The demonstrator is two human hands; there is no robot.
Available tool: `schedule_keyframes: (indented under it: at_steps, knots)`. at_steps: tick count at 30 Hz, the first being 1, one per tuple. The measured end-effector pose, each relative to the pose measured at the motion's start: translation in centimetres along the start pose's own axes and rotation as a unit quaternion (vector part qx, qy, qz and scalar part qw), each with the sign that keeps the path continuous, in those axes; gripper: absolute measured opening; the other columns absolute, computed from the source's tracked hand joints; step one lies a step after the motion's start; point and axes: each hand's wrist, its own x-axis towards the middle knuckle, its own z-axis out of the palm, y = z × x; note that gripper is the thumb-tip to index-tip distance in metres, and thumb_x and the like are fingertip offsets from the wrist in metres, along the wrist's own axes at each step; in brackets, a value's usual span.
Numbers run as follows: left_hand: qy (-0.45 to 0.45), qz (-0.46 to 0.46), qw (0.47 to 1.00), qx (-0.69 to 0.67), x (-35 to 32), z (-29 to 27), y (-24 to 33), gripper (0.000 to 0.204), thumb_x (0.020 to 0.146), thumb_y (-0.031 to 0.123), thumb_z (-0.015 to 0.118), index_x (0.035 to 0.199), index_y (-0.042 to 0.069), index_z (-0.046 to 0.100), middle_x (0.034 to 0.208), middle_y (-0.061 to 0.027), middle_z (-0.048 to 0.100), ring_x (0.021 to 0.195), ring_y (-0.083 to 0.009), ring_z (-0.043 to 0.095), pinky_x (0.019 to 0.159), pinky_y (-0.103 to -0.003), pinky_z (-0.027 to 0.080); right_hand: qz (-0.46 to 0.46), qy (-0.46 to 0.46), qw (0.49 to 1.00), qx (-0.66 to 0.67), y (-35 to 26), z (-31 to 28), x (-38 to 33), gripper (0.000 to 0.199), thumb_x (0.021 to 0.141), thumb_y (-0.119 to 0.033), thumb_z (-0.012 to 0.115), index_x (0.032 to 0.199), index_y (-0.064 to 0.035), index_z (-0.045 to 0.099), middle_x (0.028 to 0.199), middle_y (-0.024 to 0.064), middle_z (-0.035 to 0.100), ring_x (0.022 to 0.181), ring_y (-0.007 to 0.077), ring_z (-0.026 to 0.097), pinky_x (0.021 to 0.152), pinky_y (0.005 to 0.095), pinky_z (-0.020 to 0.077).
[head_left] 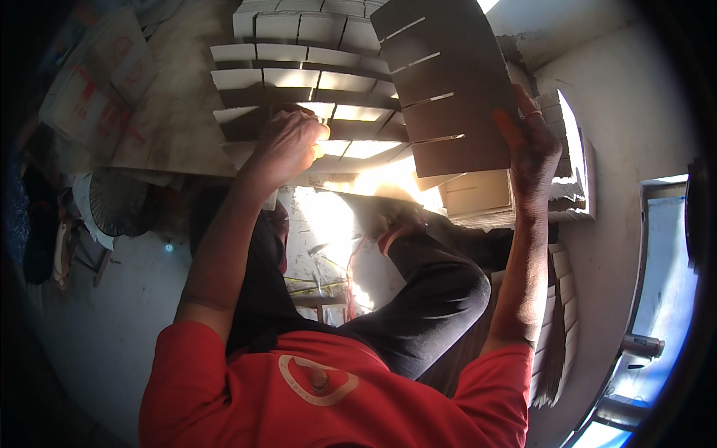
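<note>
My right hand (pixel 532 142) grips a brown cardboard divider sheet (pixel 455 89) by its right edge, thumb across its face. Several narrow slots run in from the sheet's left edge, and it is held up tilted. My left hand (pixel 290 145) is closed, its fingers curled at the near rows of a cardboard partition grid (pixel 299 78). Whatever those fingers hold, if anything, is hidden. Crossed strips form the grid's rows of cells. The raised sheet covers the grid's right side.
Stacked cardboard pieces (pixel 478 196) lie below the raised sheet, with another stack (pixel 569 153) by the right wall. A printed carton (pixel 101 86) rests at the left of the table (pixel 175 112). More cardboard strips (pixel 560 328) stand beside my right leg. Bright sunlight falls between my legs.
</note>
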Motion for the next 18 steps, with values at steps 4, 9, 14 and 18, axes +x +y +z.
schedule_keyframes:
  at_steps: [4,9,14,18]
  knots:
    - [-0.007,0.024,0.999,0.03,0.2,-0.5,0.1,0.014,0.069,0.009,0.066,0.068,-0.001,0.057,0.076,-0.0138,0.06,0.082,-0.0324,0.059,0.075,-0.041,0.045,-0.004,-0.007,1.0,0.005,0.5,1.4,0.1,0.042,0.086,-0.009,0.07,0.127,-0.0035,0.059,0.096,0.0051,0.071,0.077,0.0022,0.053,0.069,0.0182,0.0445]
    - [-0.036,-0.007,0.999,0.0,0.4,-0.4,0.0,0.015,0.069,0.007,0.065,0.066,-0.001,0.054,0.075,-0.0152,0.059,0.08,-0.0332,0.059,0.074,-0.042,0.045,0.016,0.007,0.996,0.088,1.5,1.0,0.8,0.042,0.086,-0.01,0.07,0.126,-0.0023,0.059,0.101,0.0063,0.071,0.081,0.0022,0.054,0.069,0.02,0.046]
    - [-0.032,-0.015,0.999,0.001,0.4,-0.1,0.1,0.018,0.068,0.007,0.065,0.064,-0.002,0.05,0.072,-0.0157,0.057,0.078,-0.0339,0.058,0.072,-0.043,0.045,0.006,-0.032,0.999,0.007,1.2,1.7,0.2,0.042,0.086,-0.008,0.07,0.126,-0.0033,0.059,0.099,0.0037,0.071,0.078,0.0017,0.054,0.068,0.0175,0.0448]
    - [-0.036,-0.041,0.998,-0.009,0.1,0.1,-0.2,0.021,0.069,0.007,0.066,0.064,-0.002,0.048,0.071,-0.0167,0.056,0.076,-0.035,0.058,0.07,-0.043,0.044,-0.002,-0.001,0.999,0.051,1.7,1.7,0.3,0.044,0.086,-0.009,0.069,0.128,-0.0028,0.057,0.099,0.0037,0.071,0.078,0.0011,0.052,0.069,0.0184,0.0446]
